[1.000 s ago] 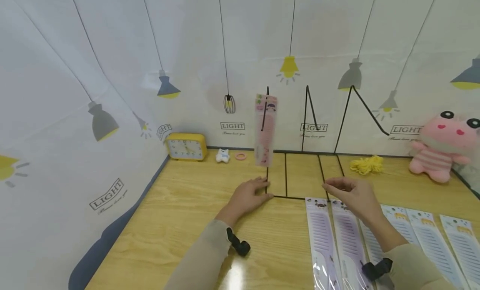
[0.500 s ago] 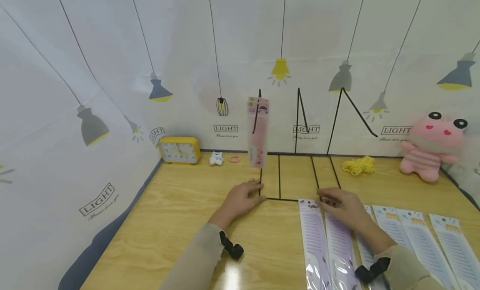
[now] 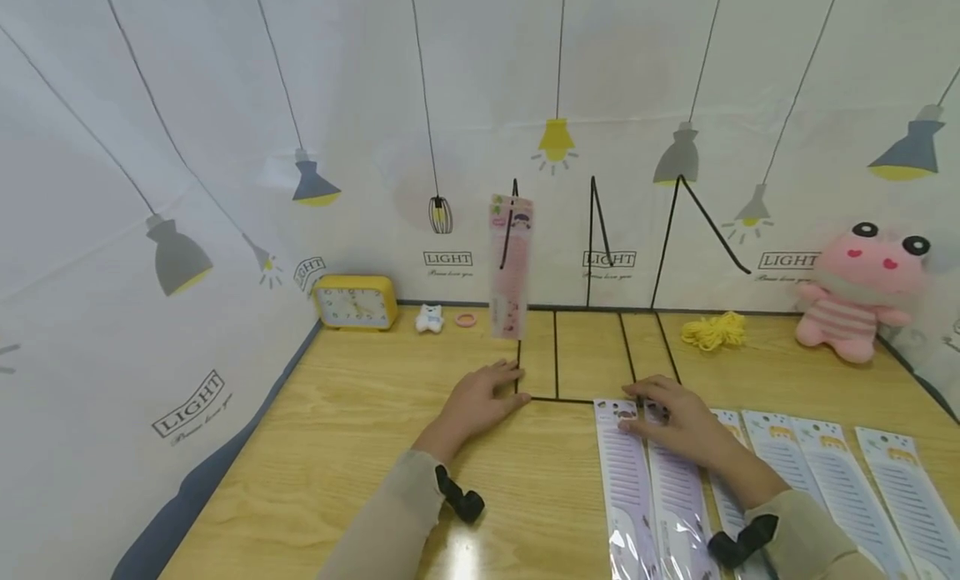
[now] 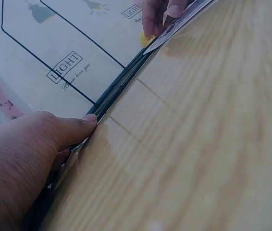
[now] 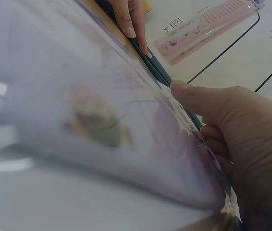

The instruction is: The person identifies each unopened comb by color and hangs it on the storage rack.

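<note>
My left hand point(image 3: 478, 403) rests on the front left corner of a black wire display rack point(image 3: 557, 355), fingers extended, thumb point(image 4: 92, 118) on its front bar. A pink comb point(image 3: 510, 280) in a clear packet hangs from the rack's left prong; two other prongs hold nothing. My right hand point(image 3: 678, 417) is over the top ends of two packaged purple combs, thumb and forefinger spread apart. The left purple comb point(image 3: 630, 480) has the thumb at its top. The second purple comb point(image 3: 678, 497) is partly under the hand. Purple packaging point(image 5: 150, 139) fills much of the right wrist view.
Several packaged light-blue combs point(image 3: 862, 488) lie on the wooden table point(image 3: 360, 447) at the right. Along the back stand a yellow clock point(image 3: 355, 302), a small white bear point(image 3: 429, 318), a pink ring point(image 3: 466, 320), yellow yarn point(image 3: 713, 332) and a pink frog plush point(image 3: 855, 292).
My right hand has come down and left from beside the rack's front bar to the purple combs' tops, its thumb moving away from the forefinger. My left hand stays on the rack. The view shifted slightly.
</note>
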Available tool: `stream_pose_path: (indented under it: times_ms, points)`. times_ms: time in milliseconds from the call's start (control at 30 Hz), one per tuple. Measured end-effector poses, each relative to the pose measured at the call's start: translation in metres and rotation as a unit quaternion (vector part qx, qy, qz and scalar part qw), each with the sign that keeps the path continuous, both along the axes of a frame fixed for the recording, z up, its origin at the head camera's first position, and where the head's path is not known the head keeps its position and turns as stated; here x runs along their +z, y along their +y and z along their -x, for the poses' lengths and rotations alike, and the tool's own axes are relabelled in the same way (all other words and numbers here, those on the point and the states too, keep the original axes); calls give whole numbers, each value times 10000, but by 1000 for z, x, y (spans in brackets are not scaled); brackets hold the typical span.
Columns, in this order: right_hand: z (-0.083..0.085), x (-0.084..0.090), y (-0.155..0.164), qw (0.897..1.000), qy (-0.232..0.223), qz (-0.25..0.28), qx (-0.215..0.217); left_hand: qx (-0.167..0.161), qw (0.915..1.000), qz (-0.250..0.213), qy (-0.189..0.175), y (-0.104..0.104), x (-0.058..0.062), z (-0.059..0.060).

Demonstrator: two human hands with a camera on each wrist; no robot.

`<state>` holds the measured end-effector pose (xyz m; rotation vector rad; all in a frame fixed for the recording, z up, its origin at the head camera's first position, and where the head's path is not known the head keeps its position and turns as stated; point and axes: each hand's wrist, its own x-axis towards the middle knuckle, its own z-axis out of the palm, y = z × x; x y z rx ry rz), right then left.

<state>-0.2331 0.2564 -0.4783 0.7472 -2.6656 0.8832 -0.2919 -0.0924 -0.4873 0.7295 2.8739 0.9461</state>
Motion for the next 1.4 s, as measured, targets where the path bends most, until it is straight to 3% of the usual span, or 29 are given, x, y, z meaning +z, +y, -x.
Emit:
stream_pose_path:
  times_ms: [533,900,1400]
  points:
    - [0,-4,1,9996,-134,-204,-139,-43,10000,-70,-14,0,0,-3]
    - [3,-7,0,9996,86,-240,-137,-15,10000,-55,-42,0,3,-3]
    - [1,-3,-2,9989,-305,54,-345,0,9999,7,-108,1,6,-5]
